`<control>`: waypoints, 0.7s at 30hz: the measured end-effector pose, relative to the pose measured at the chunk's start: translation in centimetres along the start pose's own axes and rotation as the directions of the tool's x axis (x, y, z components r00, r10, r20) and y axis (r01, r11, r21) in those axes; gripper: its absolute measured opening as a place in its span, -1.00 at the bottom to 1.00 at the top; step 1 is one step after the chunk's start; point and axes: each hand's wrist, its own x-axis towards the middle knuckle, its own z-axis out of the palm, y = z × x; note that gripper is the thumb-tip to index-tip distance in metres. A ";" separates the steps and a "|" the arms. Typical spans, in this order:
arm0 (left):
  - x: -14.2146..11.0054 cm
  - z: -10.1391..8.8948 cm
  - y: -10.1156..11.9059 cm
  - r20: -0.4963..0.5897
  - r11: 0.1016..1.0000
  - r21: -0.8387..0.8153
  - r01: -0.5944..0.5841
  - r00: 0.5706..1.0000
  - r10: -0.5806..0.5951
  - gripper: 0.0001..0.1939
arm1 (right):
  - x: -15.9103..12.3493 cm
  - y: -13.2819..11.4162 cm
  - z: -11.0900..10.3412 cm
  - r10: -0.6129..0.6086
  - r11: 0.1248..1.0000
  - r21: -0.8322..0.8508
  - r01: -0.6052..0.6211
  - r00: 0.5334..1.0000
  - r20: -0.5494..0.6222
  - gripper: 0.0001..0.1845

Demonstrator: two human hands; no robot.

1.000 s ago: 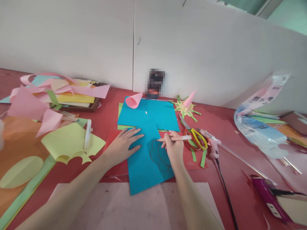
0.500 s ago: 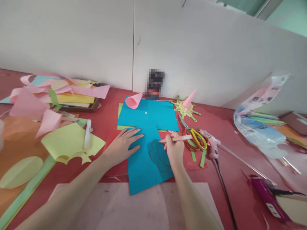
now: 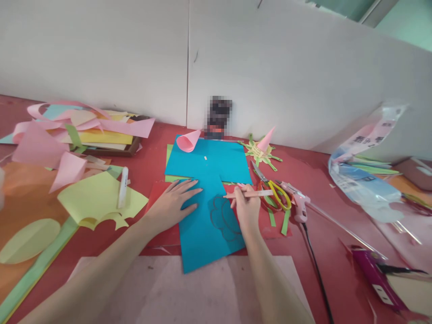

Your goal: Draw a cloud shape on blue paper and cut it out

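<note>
My left hand (image 3: 175,202) lies flat with fingers spread, touching the left edge of a blue sheet of paper (image 3: 199,243). In my right hand (image 3: 247,204) is a pale pink pen (image 3: 259,193), its tip on or just above the sheet's right part. A dark scalloped outline (image 3: 216,216) with a curve inside it is drawn there, partly hidden by my hand. Another blue sheet (image 3: 209,159) lies beyond, with a rolled pink paper cone (image 3: 188,141) on its back left corner. Red paper (image 3: 160,193) shows under the near sheet.
Yellow-handled scissors (image 3: 280,195) and a pink glue gun (image 3: 299,200) with a black cord lie right of my right hand. Behind them sits a pink cone on a yellow-green paper piece (image 3: 265,150). Paper scraps (image 3: 84,126), a yellow cut-out (image 3: 97,198) and a white marker (image 3: 123,186) lie left.
The pen and my right hand have shifted slightly right along the top of the outline. My left hand stays in place on the sheet.
</note>
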 end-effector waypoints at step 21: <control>0.0 -0.1 0.1 -0.001 1.000 0.012 -0.002 1.000 0.002 -0.53 | -0.1 -0.4 0.0 0.020 0.998 -0.053 -0.022 0.999 -0.042 -0.73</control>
